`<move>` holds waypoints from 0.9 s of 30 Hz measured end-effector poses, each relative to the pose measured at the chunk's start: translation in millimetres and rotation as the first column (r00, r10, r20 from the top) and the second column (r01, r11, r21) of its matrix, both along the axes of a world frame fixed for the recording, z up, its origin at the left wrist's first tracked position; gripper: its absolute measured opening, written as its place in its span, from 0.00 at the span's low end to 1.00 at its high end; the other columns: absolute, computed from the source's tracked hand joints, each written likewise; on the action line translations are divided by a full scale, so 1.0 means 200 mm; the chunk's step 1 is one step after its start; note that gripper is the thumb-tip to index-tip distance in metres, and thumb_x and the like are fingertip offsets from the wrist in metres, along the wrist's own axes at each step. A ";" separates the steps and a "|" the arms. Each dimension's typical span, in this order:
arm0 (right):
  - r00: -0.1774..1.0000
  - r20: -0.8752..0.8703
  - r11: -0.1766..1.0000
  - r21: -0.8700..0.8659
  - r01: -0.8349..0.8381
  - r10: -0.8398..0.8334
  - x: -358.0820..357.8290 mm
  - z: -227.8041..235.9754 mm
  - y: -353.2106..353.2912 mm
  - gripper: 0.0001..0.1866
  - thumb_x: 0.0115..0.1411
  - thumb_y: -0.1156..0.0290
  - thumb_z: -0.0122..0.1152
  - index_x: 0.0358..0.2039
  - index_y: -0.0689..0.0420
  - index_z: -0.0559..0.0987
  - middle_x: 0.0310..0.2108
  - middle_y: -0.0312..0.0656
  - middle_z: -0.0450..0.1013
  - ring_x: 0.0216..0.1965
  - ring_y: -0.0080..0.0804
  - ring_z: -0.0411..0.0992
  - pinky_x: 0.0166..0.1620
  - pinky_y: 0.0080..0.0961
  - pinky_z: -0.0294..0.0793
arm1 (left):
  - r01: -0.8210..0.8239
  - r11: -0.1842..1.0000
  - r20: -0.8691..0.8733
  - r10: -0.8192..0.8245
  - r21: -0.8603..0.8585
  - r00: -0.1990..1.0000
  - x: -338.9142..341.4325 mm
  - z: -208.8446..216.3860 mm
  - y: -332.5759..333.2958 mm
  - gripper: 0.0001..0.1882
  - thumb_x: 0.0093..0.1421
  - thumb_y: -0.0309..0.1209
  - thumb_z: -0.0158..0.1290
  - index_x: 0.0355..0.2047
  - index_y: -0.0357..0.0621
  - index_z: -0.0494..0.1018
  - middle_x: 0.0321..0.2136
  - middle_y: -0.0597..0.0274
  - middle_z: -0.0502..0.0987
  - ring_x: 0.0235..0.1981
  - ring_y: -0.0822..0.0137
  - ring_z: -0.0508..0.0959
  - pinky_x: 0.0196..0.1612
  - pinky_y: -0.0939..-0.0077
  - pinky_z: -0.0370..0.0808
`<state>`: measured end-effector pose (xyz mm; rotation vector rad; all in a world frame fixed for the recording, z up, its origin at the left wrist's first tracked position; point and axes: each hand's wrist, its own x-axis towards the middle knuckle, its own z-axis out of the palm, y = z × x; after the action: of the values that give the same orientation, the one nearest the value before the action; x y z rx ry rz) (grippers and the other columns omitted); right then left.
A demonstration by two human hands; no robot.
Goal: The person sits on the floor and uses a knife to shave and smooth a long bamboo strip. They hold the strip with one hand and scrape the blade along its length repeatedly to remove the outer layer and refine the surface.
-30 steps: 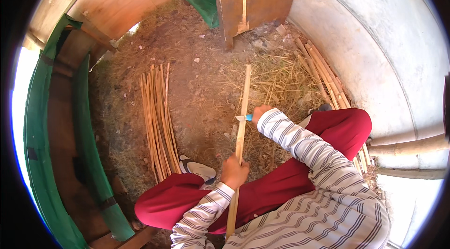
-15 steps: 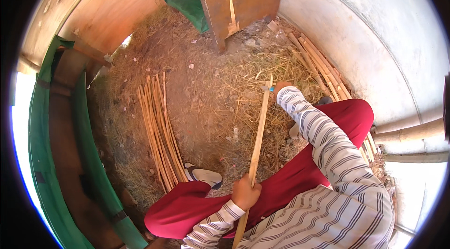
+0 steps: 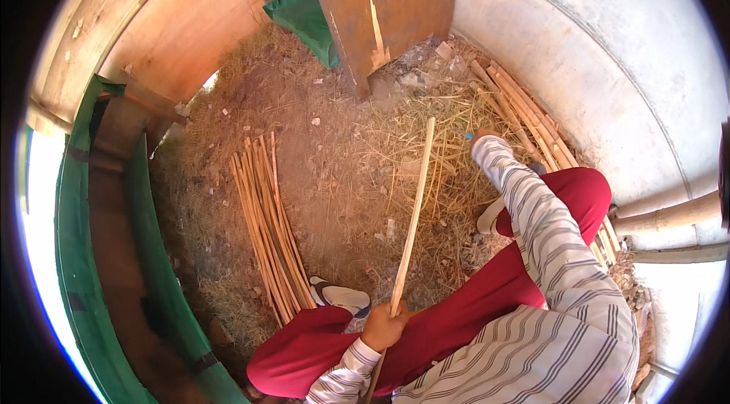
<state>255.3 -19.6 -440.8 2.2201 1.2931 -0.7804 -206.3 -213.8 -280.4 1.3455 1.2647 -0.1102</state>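
Observation:
My left hand (image 3: 384,326) grips the near end of a long pale stick (image 3: 414,214), just above my red-trousered knee. The stick slants away over the straw-covered ground (image 3: 342,176), and its far tip is free. My right hand (image 3: 480,138) is stretched out to the right of that tip and does not touch it. It is closed around a small blue-handled tool (image 3: 469,135); the striped sleeve hides most of the hand.
A bundle of split sticks (image 3: 266,229) lies on the ground to the left, and another pile (image 3: 532,122) lies along the pale curved wall at the right. A brown wooden board (image 3: 380,8) and a green sheet (image 3: 304,16) stand ahead. My shoe (image 3: 342,297) is by the left bundle.
My right hand has run up the stick away from me and come off past its tip to the right. The left hand has kept its hold near my knee.

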 end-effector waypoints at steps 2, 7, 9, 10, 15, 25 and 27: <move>0.997 -0.028 0.991 0.112 0.078 -0.075 -0.09 0.03 0.09 0.18 0.54 0.62 0.64 0.43 0.58 0.81 0.37 0.50 0.79 0.39 0.43 0.79 0.41 0.37 0.80 | -0.171 0.962 0.168 0.208 -0.212 0.964 0.03 -0.04 0.03 0.10 0.55 0.25 0.51 0.18 0.44 0.65 0.11 0.68 0.65 0.07 0.75 0.64 0.08 0.78 0.57; 0.938 -0.246 0.890 0.327 0.318 -0.245 -0.50 0.63 0.07 0.23 0.56 0.48 0.62 0.33 0.59 0.83 0.24 0.49 0.77 0.26 0.40 0.77 0.33 0.38 0.78 | -0.213 0.741 0.253 0.462 -0.637 0.850 0.00 0.04 0.18 0.13 0.57 0.22 0.48 0.19 0.51 0.60 0.12 0.73 0.59 0.07 0.79 0.58 0.08 0.81 0.53; 0.872 -0.385 0.836 0.331 0.437 -0.303 -0.58 0.76 0.05 0.27 0.55 0.44 0.62 0.28 0.60 0.83 0.19 0.48 0.75 0.20 0.37 0.74 0.30 0.39 0.76 | -0.159 0.641 0.270 0.518 -0.751 0.812 -0.01 0.08 0.24 0.15 0.58 0.22 0.48 0.19 0.53 0.57 0.13 0.74 0.58 0.08 0.80 0.56 0.09 0.82 0.52; 0.817 -0.531 0.820 0.350 0.453 -0.225 -0.56 0.74 0.01 0.30 0.56 0.45 0.60 0.30 0.67 0.80 0.21 0.52 0.75 0.24 0.40 0.76 0.33 0.39 0.76 | -0.117 0.599 0.288 0.537 -0.792 0.793 0.00 0.09 0.26 0.16 0.59 0.23 0.48 0.20 0.55 0.56 0.13 0.77 0.57 0.09 0.82 0.55 0.09 0.84 0.50; 0.853 -0.491 0.891 0.448 0.073 0.177 -0.82 1.10 -0.38 0.27 0.57 0.47 0.59 0.25 0.63 0.80 0.17 0.50 0.73 0.20 0.40 0.74 0.31 0.38 0.77 | -0.102 0.572 0.325 0.595 -0.814 0.735 0.04 0.12 0.27 0.16 0.64 0.29 0.49 0.21 0.55 0.57 0.13 0.79 0.56 0.09 0.84 0.55 0.09 0.86 0.51; 0.336 -0.942 0.726 0.227 0.650 -0.006 -0.91 0.80 -0.44 0.27 0.59 0.47 0.61 0.32 0.64 0.81 0.23 0.43 0.79 0.29 0.28 0.77 0.38 0.26 0.76 | 0.163 0.436 0.419 0.594 -0.885 0.686 0.05 0.00 0.35 0.15 0.62 0.33 0.48 0.21 0.55 0.57 0.10 0.78 0.54 0.08 0.83 0.52 0.08 0.86 0.50; 0.319 -0.947 0.746 0.238 0.622 0.035 -0.92 0.83 -0.41 0.28 0.61 0.45 0.57 0.42 0.61 0.81 0.32 0.42 0.81 0.41 0.31 0.76 0.52 0.30 0.71 | 0.182 0.430 0.432 0.604 -0.884 0.670 0.04 -0.02 0.35 0.16 0.62 0.33 0.49 0.20 0.55 0.56 0.10 0.78 0.54 0.07 0.83 0.52 0.08 0.86 0.50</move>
<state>71.0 -100.7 -274.5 2.5988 1.7293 -2.3832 -197.5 -143.4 -284.9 0.1423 0.4841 -0.0235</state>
